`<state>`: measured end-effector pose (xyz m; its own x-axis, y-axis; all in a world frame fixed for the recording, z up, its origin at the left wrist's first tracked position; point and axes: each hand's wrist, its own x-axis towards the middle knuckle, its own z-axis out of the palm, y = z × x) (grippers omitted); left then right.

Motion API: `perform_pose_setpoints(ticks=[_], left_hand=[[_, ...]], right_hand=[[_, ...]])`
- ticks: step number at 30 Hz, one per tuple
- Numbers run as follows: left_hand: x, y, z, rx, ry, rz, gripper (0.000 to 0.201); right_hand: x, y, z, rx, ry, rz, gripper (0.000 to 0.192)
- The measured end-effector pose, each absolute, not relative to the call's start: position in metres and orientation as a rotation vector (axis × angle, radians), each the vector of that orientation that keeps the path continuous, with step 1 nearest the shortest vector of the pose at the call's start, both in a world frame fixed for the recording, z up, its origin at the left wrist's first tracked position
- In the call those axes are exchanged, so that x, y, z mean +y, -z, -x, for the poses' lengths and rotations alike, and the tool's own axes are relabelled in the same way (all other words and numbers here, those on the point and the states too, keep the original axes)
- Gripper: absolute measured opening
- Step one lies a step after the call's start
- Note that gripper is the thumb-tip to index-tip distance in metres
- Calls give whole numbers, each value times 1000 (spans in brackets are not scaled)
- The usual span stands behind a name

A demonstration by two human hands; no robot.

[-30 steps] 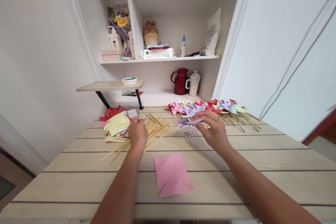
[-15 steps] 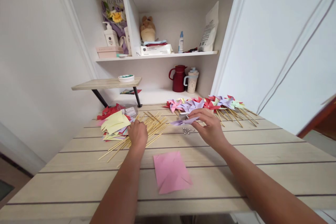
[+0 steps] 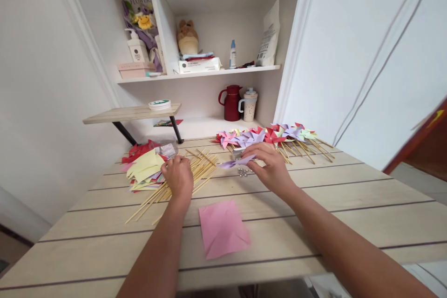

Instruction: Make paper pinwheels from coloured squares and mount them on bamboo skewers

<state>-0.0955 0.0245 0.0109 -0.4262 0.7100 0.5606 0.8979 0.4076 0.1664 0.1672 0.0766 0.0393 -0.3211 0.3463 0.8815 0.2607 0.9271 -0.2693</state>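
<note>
My right hand [image 3: 268, 167] holds a folded purple paper pinwheel [image 3: 233, 163] just above a small cluster of metal pins [image 3: 242, 172]. My left hand [image 3: 179, 176] rests with curled fingers on a spread of thin wooden sticks [image 3: 195, 170]; whether it grips one is hidden. A flat pink paper sheet [image 3: 222, 228] lies on the wooden table [image 3: 314, 205] between my forearms. A stack of yellow, red and pink paper squares [image 3: 144, 168] sits just left of my left hand.
A row of finished pinwheels on sticks [image 3: 275, 137] lies at the back right. Behind stand a red jug [image 3: 231, 103], a white cup [image 3: 249, 104], a small raised shelf [image 3: 132, 112] and wall shelves with bottles and boxes. A white wall closes the right side.
My right hand has brought the purple pinwheel leftward and nearer, over the pins. My left hand has stayed on the sticks. The view has swung slightly right.
</note>
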Motion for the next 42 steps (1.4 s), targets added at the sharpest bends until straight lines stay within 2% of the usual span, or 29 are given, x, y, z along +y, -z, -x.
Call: perform_pose_setpoints(ticks=[6,20,24,31,38,42], left_hand=[[24,-9,99,-2285,691,1306,27],[25,-4,97,-2360,385,1508,24],[28,-1,99,-2329,357,1507,29],[28,-2,101,-2383,547,1465,37],[29,-2,102,-2248,743,1444,34],[28,-10,94,-1985,983,1669,27]], right_hand=[[76,-40,-167,-1922,-98,441,11],[75,-41,-168,-1935,-133,414,8],[74,-41,-168,-1939,-145,412,9],[74,-41,-168,-1948,-148,399,10],[75,-38,-167,-1957,-159,396,7],[72,-39,-166,-1949,-171,372,8]])
